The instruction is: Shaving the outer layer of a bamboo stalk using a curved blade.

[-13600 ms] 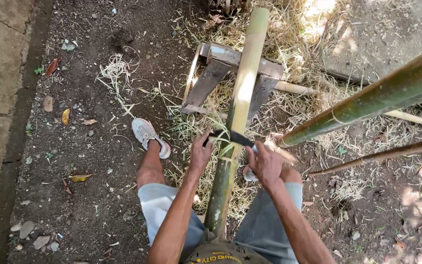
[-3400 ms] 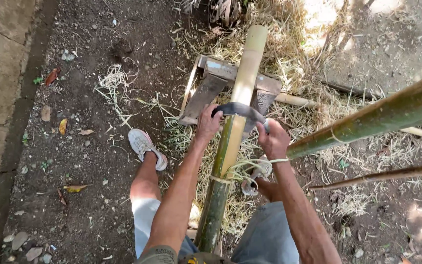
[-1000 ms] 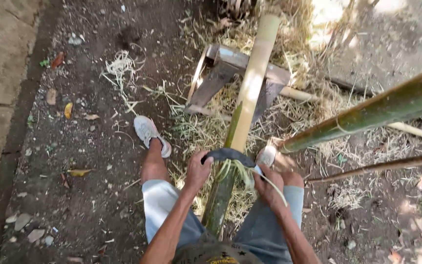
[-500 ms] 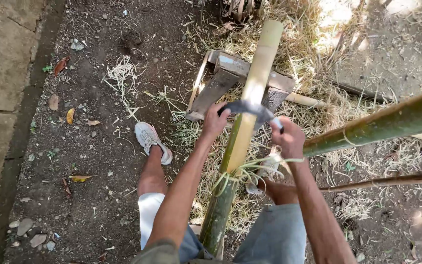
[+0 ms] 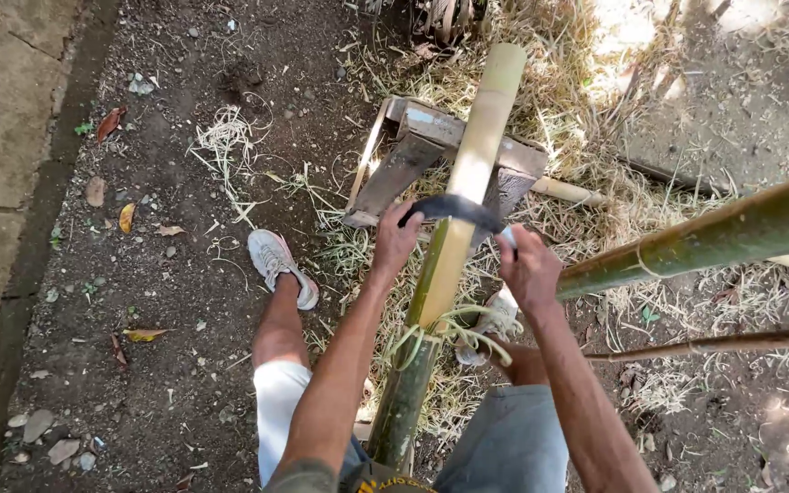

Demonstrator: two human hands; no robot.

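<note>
a long bamboo pole (image 5: 464,196) runs lengthwise away from the person, its near end down between the knees and its far end propped on a low wooden trestle (image 5: 413,155), which lifts it off the dirt and keeps it from rolling, so both hands are free for the tool. a curved dark blade (image 5: 454,205) lies crosswise over the top of the pole, just this side of the trestle. the left hand (image 5: 396,239) is closed around the blade's left end and the right hand (image 5: 530,269) is closed around its right end, one on each side of the pole, so that the edge sits square across the rounded surface and the pull comes evenly from both arms. beyond the blade the pole is pale and bare; nearer the body it is green, with thin curled shavings (image 5: 445,333) hanging where the two colours meet. the left foot in a white shoe (image 5: 278,265) is planted out to the side, likely as a brace. more green poles (image 5: 714,239) cross at the right, and straw-like shavings litter the ground about the trestle.
</note>
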